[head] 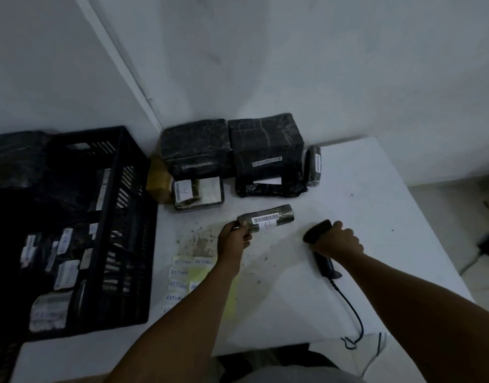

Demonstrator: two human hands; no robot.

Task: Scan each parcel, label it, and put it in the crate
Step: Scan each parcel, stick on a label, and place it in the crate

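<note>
My left hand (234,236) grips the left end of a small dark roll-shaped parcel (268,218), barcode strip facing up, just above the white table (376,205). My right hand (338,239) is closed around the head of a black corded barcode scanner (320,244), which points left toward the parcel. The black slatted crate (121,217) stands at the left with several labelled parcels inside. A sheet of handwritten RETURN labels (188,275) lies on the table under my left forearm.
Against the back wall are two large black-wrapped parcels (196,147) (265,145), a flat parcel with white labels (199,193), a small upright parcel (313,165) and a yellowish packet (159,181). The scanner cable (348,308) trails to the table's front edge.
</note>
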